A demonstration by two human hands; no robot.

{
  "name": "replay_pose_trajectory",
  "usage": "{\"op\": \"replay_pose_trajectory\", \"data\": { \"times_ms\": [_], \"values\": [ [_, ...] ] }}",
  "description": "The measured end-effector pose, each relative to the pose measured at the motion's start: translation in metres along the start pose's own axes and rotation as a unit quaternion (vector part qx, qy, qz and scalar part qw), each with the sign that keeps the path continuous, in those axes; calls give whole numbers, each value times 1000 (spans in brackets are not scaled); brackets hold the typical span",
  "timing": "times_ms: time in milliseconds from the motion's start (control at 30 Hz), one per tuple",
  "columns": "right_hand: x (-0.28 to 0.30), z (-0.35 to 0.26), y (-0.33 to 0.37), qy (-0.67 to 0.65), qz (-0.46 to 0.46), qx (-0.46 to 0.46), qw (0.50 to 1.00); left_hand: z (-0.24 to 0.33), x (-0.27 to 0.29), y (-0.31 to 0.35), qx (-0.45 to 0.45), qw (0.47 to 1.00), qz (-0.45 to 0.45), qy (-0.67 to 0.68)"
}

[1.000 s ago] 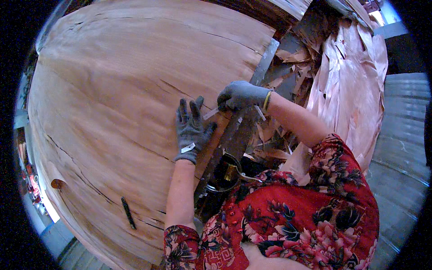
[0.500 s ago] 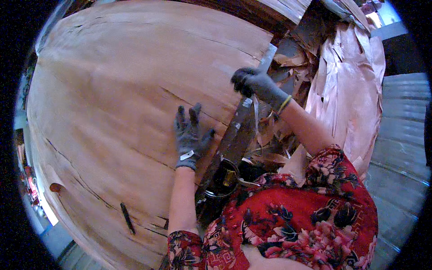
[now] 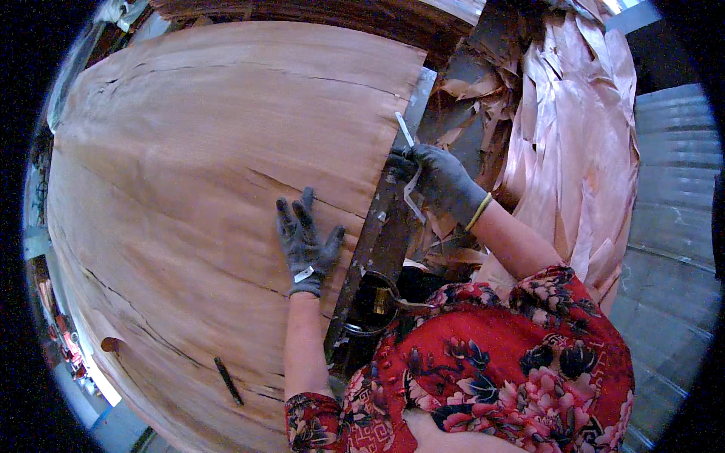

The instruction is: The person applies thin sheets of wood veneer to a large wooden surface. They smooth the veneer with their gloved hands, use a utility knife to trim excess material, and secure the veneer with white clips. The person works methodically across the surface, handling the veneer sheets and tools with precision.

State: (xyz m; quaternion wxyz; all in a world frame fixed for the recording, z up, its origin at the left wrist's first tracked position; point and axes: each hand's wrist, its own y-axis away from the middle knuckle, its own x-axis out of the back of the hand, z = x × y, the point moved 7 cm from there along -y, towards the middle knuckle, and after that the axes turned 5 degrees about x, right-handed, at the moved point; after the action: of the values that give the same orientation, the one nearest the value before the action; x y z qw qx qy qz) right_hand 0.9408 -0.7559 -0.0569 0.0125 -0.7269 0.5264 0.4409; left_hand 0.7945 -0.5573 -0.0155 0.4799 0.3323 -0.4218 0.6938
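A large sheet of thin brown wood veneer (image 3: 196, 151) with several cracks covers the work surface. My left hand (image 3: 308, 245), in a grey glove with dark fingertips, lies on it with fingers spread, below one long crack. A small white strip sticks to the glove's wrist. My right hand (image 3: 445, 177), gloved alike, is at the sheet's right edge with fingers closed round a narrow white tape strip (image 3: 405, 129). One end points up and away; the rest hangs bent below the fingers. The fingertips are partly hidden.
A roll in a round metal holder (image 3: 381, 298) sits at the table's near edge. A dark narrow stick (image 3: 228, 380) lies on the veneer. Torn veneer scraps (image 3: 483, 98) and a tall pile of pale sheets (image 3: 566, 128) are at the right.
My right hand has moved slightly down and right, and the tape strip now shows plainly in it. My left hand has shifted a little left and down, still spread on the veneer.
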Motion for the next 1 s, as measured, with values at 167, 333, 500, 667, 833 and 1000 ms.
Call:
{"op": "replay_pose_trajectory", "data": {
  "times_ms": [167, 333, 500, 667, 833, 1000],
  "values": [
    [-1, -2, -14, 127, -42, 57, 989, 5, 5, -1, -4, 1000, 9, 5],
    [-21, -16, -17, 280, -32, 146, 948, 4, 7, -4, -6, 1000, -5, 10],
    [-38, -15, 13, 188, 18, 190, 963, -7, 5, -10, 128, 975, -116, 142],
    [-31, -4, -9, 489, -9, 171, 855, -3, 6, -9, 133, 967, -114, 185],
    [-36, -4, -8, 569, -3, 198, 798, -7, -3, 0, 76, 990, -89, 77],
    [-46, -12, 0, 654, -28, 258, 710, -1, -4, -5, 2, 995, -80, -66]
  ]
}}
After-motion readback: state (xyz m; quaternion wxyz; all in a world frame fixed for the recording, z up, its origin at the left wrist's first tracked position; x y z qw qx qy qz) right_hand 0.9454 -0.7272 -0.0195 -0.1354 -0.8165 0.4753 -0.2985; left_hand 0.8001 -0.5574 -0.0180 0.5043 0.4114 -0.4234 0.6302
